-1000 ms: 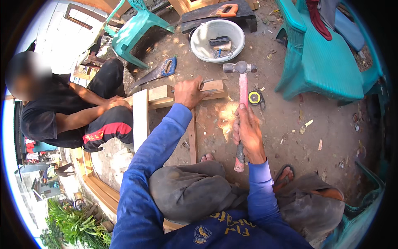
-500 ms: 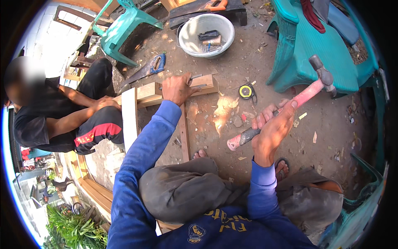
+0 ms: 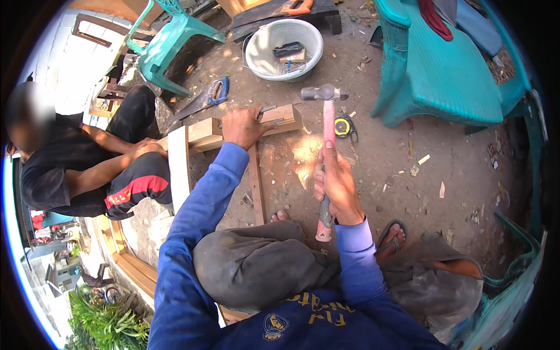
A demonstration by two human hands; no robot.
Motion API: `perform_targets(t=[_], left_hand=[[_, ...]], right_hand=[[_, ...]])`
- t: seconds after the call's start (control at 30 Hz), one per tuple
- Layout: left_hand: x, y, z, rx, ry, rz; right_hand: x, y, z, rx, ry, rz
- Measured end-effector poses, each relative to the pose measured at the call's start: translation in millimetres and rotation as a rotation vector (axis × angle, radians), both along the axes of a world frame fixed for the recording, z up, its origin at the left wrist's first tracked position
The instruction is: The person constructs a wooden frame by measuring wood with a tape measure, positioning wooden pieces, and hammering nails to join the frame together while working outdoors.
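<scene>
I'm holding the hammer (image 3: 329,125) in front of me, over the ground, its head pointing away. My right grip (image 3: 340,189) is wrapping the handle around its middle, thumb lying along the shaft. I'm judging it stiff, sturdy and head-heavy, so lower down the handle is probably offering more swing, mid-handle more control. My left grip (image 3: 241,127) is curling tightly round slim grey metal bars (image 3: 272,121) at the wooden beam (image 3: 287,118); I'm reckoning them rigid and perhaps slick. I cannot tell whether they're one tool or two. Beyond, a whitish bucket (image 3: 286,74) is holding a dark object (image 3: 286,48) and a pale wood block (image 3: 294,58). Behind it, an orange-handled saw (image 3: 300,7) is lying on the low dark desk (image 3: 331,17).
</scene>
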State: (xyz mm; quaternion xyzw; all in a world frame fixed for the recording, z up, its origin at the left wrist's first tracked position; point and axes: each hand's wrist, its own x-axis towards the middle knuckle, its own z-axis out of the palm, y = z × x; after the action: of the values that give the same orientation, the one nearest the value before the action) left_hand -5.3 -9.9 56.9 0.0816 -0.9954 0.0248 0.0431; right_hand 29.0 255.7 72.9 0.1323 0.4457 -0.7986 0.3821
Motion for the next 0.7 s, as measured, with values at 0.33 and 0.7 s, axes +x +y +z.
perform_targets(t=[0.33, 0.7], left_hand=[[-4.4, -1.0, -6.5, -0.001, 0.056, -0.045], [-0.7, -6.3, -7.8, -0.008, 0.013, -0.013]], right_hand=[[10.8, -10.9, -0.5, 0.017, 0.059, -0.339], [16.9, -18.2, -8.7, 0.128, 0.058, 0.034]])
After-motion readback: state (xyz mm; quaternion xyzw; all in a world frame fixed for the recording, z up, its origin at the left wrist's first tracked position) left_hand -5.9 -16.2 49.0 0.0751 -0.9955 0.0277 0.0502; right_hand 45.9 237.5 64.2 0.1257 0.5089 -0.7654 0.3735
